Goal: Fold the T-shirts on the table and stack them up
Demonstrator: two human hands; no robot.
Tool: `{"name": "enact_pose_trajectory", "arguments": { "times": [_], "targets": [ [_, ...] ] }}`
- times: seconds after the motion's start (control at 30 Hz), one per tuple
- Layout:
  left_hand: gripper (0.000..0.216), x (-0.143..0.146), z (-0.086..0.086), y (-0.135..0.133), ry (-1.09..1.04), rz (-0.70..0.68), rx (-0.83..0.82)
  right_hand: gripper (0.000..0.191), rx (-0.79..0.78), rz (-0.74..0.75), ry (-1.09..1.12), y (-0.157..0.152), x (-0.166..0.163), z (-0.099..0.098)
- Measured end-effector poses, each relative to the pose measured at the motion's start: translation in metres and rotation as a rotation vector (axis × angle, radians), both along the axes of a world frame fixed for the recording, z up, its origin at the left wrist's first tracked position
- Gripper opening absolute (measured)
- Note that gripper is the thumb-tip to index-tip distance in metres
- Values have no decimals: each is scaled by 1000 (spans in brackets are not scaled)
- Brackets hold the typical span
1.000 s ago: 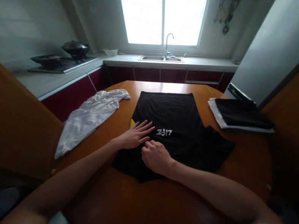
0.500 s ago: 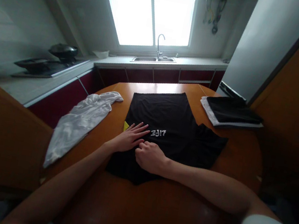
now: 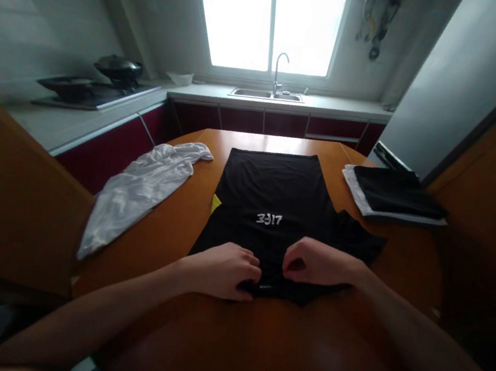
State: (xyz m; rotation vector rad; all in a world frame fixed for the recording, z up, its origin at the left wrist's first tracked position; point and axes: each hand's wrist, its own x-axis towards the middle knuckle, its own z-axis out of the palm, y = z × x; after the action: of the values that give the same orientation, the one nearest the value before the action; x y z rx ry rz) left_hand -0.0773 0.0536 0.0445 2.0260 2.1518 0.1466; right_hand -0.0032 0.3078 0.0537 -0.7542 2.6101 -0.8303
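Observation:
A black T-shirt lies spread on the wooden table, its hem toward the window and its collar end toward me. White lettering shows upside down on it, and a yellow patch marks its left side. At the shirt's near edge, my left hand is curled with black cloth between thumb and fingers. My right hand, a little farther right, is closed in a pinch on the shirt; its fingertips are partly hidden. The sleeve on the right lies flat beyond my right wrist.
A rumpled white garment lies on the table's left side. Folded black and white clothes are stacked at the right. The round table stands before a counter with a sink and a stove with pans.
Both hands have come nearer to me, down to the shirt's near edge, and moved apart, the right one rightward. My left hand went from flat and spread to curled. The view shifted slightly.

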Motion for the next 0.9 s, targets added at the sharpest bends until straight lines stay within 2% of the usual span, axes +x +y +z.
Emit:
{"name": "enact_pose_trajectory", "arguments": {
  "times": [0.13,0.2,0.4,0.5,0.63,0.77,0.9],
  "targets": [
    [3,8,-12,4,77,21,-27,16,269,6,52,-14,18,-15],
    [4,7,-14,4,68,4,-35,16,330,7,92,-20,20,-16],
    [12,-5,-5,0,-124,-59,-58,7,297,32,93,-23,20,-12],
    [9,-12,-3,-1,-90,47,19,7,254,-47,170,-23,16,-14],
    [6,-17,-11,-1,20,226,54,7,356,-244,312,-25,9,-25],
    [7,-16,-19,1,82,286,-12,8,432,-234,330,-26,8,-32],
    [11,-16,-16,1,59,282,-15,14,454,-225,375,-27,10,-34]
  ]
}}
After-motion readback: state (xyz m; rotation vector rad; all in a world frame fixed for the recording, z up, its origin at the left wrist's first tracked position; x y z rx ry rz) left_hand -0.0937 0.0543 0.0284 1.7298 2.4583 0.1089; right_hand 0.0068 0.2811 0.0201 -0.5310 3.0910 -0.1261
